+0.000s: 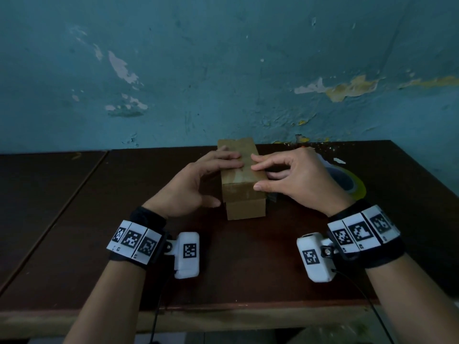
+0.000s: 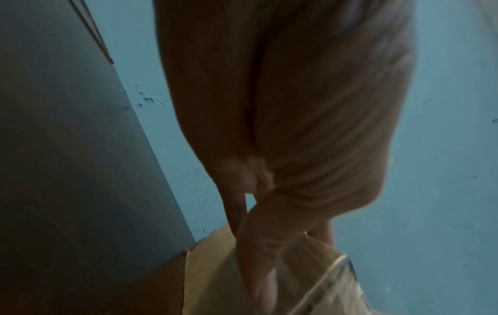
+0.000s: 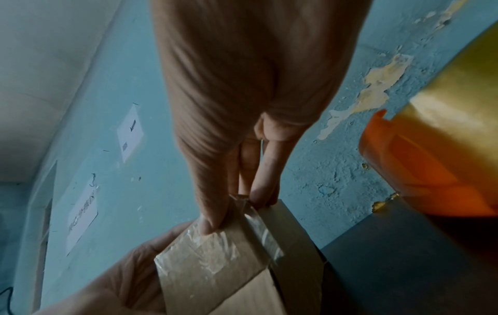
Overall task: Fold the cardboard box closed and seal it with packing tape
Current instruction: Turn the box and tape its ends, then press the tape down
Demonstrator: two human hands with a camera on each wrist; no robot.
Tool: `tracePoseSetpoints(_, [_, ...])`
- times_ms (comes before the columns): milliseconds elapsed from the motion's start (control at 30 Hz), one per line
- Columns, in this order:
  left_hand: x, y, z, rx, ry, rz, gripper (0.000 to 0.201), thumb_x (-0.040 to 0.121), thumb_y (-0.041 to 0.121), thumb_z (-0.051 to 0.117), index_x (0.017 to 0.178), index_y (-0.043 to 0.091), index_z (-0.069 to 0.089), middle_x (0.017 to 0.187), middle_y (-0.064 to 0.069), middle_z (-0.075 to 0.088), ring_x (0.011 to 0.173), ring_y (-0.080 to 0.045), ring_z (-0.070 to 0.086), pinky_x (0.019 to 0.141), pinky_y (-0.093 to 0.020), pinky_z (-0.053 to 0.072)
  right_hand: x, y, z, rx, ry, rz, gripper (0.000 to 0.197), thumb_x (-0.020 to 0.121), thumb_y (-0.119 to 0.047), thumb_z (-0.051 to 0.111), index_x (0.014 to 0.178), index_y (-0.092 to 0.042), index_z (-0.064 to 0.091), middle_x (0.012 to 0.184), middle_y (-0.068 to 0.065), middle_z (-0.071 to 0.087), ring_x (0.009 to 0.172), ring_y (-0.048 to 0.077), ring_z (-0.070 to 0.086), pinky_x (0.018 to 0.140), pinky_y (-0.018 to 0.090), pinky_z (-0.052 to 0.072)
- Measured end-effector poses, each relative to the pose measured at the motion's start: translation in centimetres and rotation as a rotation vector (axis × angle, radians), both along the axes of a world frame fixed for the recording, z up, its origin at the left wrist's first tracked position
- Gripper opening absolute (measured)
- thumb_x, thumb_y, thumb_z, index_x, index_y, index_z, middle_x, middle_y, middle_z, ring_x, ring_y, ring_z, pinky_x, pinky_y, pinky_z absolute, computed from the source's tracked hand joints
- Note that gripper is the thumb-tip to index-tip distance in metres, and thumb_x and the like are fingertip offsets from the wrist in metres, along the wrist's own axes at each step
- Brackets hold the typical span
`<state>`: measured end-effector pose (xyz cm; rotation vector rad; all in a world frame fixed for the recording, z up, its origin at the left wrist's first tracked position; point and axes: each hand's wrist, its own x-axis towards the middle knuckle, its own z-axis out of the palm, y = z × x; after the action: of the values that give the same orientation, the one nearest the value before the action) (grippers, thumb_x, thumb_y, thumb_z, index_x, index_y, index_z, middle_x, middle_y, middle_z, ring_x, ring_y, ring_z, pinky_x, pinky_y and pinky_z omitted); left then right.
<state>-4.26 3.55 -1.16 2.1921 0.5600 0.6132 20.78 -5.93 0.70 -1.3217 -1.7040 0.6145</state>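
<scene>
A small brown cardboard box stands closed in the middle of the dark table, with glossy clear tape across its top and front. My left hand lies against its left side, straight fingers flat on the top and thumb beside the near left edge. My right hand holds the right side, fingers curled over the top right edge and thumb pressing on the taped face. A yellowish packing tape roll lies on the table just behind my right hand.
The box sits close to a peeling blue wall at the table's far edge. An orange part sits next to the tape roll. A seam splits the tabletop at left. Camera cables hang off the near edge.
</scene>
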Motion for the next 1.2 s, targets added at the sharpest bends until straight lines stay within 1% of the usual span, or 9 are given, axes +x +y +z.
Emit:
tracePoseSetpoints(133, [0.2,0.2,-0.2,0.046,-0.047,0.037,0.072,0.078,-0.016,0.074,0.14,0.019,0.061,0.155,0.009,0.047,0.153,-0.011,0.029,0.122,-0.051,0.033,-0.1,0.1,0.0,0.018,-0.007,-0.003,0.042,0.073,-0.009,0.09,0.113,-0.007,0.077,0.131,0.009,0.07,0.123,0.003,0.063,0.089,0.021,0.058])
tracePoseSetpoints(267, [0.3,0.4,-0.3,0.03,-0.05,0.036,0.074,0.074,-0.015,0.078,0.139,0.017,0.062,0.154,0.007,0.048,0.153,-0.011,0.03,0.122,-0.048,0.035,-0.1,0.1,-0.1,0.018,0.005,-0.008,0.042,0.073,-0.008,0.09,0.113,-0.006,0.077,0.131,0.009,0.07,0.124,0.004,0.063,0.089,0.021,0.059])
tracePoseSetpoints(433, [0.3,0.1,0.0,0.023,-0.036,0.035,0.077,0.071,-0.005,0.087,0.14,0.018,0.061,0.154,0.008,0.048,0.152,-0.01,0.03,0.122,-0.048,0.034,0.0,0.2,-0.3,0.018,0.013,-0.008,0.042,0.073,-0.008,0.09,0.113,-0.008,0.077,0.132,0.009,0.069,0.124,0.004,0.063,0.09,0.023,0.059])
tracePoseSetpoints(567, [0.4,-0.2,0.2,0.062,-0.038,0.054,0.075,0.07,0.001,0.09,0.137,0.02,0.063,0.152,0.008,0.049,0.149,-0.007,0.035,0.12,-0.044,0.037,0.4,-0.1,0.1,0.051,-0.095,0.01,0.031,0.085,-0.012,0.081,0.116,-0.014,0.077,0.134,0.0,0.068,0.125,0.0,0.061,0.097,0.024,0.056])
tracePoseSetpoints(633, [0.4,-0.1,0.2,0.06,-0.036,0.057,0.074,0.07,0.001,0.09,0.137,0.02,0.063,0.152,0.009,0.049,0.149,-0.007,0.035,0.12,-0.043,0.038,1.0,-0.2,0.3,-0.023,-0.064,0.073,0.036,0.093,0.006,0.063,0.12,-0.014,0.076,0.139,-0.003,0.064,0.131,0.001,0.056,0.094,0.026,0.058])
tracePoseSetpoints(700, [0.4,-0.1,0.2,0.055,-0.031,0.053,0.075,0.07,0.002,0.09,0.137,0.021,0.063,0.152,0.01,0.048,0.149,-0.006,0.035,0.12,-0.043,0.038,1.4,-0.1,0.2,-0.118,0.01,0.135,0.057,0.089,0.025,0.047,0.122,-0.014,0.074,0.144,-0.005,0.061,0.138,0.004,0.051,0.093,0.028,0.059])
tracePoseSetpoints(733, [0.4,-0.2,0.2,0.054,-0.028,0.052,0.075,0.07,0.002,0.09,0.137,0.021,0.063,0.152,0.01,0.048,0.149,-0.005,0.034,0.12,-0.042,0.038,1.4,-0.1,0.2,-0.136,0.023,0.141,0.062,0.086,0.028,0.046,0.123,-0.015,0.073,0.145,-0.006,0.06,0.138,0.004,0.051,0.094,0.029,0.058])
tracePoseSetpoints(933, [0.5,-0.1,0.3,0.06,-0.009,0.068,0.074,0.071,0.005,0.09,0.137,0.024,0.062,0.152,0.012,0.047,0.148,-0.005,0.034,0.121,-0.045,0.036,1.1,0.3,-0.3,-0.166,0.114,0.105,0.056,0.077,0.021,0.073,0.121,-0.015,0.073,0.143,-0.006,0.062,0.121,0.007,0.066,0.093,0.03,0.059])
tracePoseSetpoints(1200, [0.5,-0.3,0.2,0.049,-0.013,0.073,0.072,0.073,0.004,0.089,0.136,0.025,0.062,0.152,0.012,0.046,0.148,-0.005,0.035,0.12,-0.042,0.037,0.3,0.0,0.1,-0.142,0.109,0.084,0.053,0.072,0.013,0.082,0.12,-0.007,0.071,0.144,0.004,0.061,0.119,0.009,0.066,0.088,0.025,0.06])
